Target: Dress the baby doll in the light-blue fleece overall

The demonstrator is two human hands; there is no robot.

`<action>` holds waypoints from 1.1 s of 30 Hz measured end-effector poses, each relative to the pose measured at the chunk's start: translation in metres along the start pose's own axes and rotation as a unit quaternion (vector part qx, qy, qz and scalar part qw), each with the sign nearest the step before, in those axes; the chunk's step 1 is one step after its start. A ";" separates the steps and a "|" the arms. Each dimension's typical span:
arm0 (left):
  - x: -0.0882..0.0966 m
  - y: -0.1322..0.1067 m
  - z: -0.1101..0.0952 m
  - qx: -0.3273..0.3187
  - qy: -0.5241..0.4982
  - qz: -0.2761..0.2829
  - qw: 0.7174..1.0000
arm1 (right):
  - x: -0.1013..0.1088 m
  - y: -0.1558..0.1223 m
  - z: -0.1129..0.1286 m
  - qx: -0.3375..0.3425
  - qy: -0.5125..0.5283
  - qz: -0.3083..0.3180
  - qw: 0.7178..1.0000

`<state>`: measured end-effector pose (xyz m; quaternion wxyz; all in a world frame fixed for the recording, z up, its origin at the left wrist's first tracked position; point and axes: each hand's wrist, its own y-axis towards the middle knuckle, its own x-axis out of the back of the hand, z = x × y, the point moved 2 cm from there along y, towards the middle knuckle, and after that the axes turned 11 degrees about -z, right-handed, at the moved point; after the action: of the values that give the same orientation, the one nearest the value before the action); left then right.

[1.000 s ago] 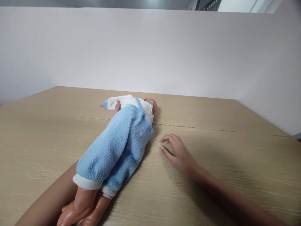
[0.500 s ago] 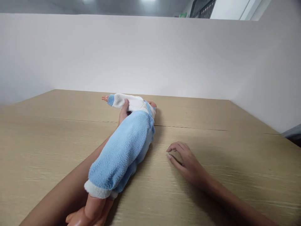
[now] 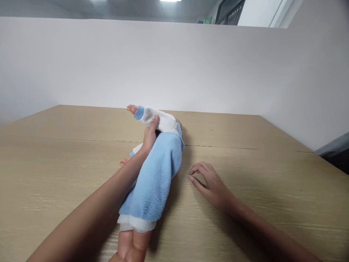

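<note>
A baby doll (image 3: pixel 155 178) in light blue and white fleece clothes lies tilted on its side, its bare legs toward me and its head mostly hidden at the far end. My left hand (image 3: pixel 152 135) grips it at the upper body, thumb over the white sleeve; the other fingers are out of sight behind the doll. One doll arm sticks out to the upper left, and the other shows beyond my wrist. To the right of the doll, apart from it, my right hand (image 3: pixel 208 182) rests near the tabletop with curved fingers, a small gap between thumb and fingertips, and nothing held.
The wooden table (image 3: pixel 259 174) has a thin seam running across it. A white partition wall (image 3: pixel 174 65) rises behind its far edge and along the right side. A dark object (image 3: pixel 336 156) shows beyond the table's right edge.
My left hand has shifted a little to the right and turned the doll more onto its side, so its second arm now shows. The doll's legs have swung right. My right hand's fingers have closed slightly.
</note>
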<state>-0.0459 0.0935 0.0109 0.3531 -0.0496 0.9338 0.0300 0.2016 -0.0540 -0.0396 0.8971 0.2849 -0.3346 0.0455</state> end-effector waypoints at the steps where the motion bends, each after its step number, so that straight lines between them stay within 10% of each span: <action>1: -0.003 -0.003 0.000 -0.028 0.017 -0.008 0.999 | 0.000 0.000 -0.001 -0.002 0.000 -0.002 1.000; 11: -0.033 -0.016 0.017 -0.157 0.222 0.026 0.962 | 0.002 0.004 -0.023 -0.115 0.129 -0.005 0.985; 22: -0.073 -0.055 0.031 -0.316 0.501 0.282 0.754 | 0.034 0.024 -0.064 -0.348 0.501 -0.037 0.791; 26: -0.049 -0.061 0.010 -0.337 0.564 0.268 0.704 | 0.050 0.025 -0.060 -0.387 0.504 -0.042 0.771; 33: 0.056 -0.034 -0.039 -0.155 0.717 -0.008 0.680 | 0.056 0.026 -0.047 -0.408 0.432 -0.101 0.798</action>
<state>-0.1097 0.0522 0.0024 -0.4368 -0.1174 0.8829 0.1262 0.2641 -0.0129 -0.0205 0.9812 -0.1243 0.1305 -0.0682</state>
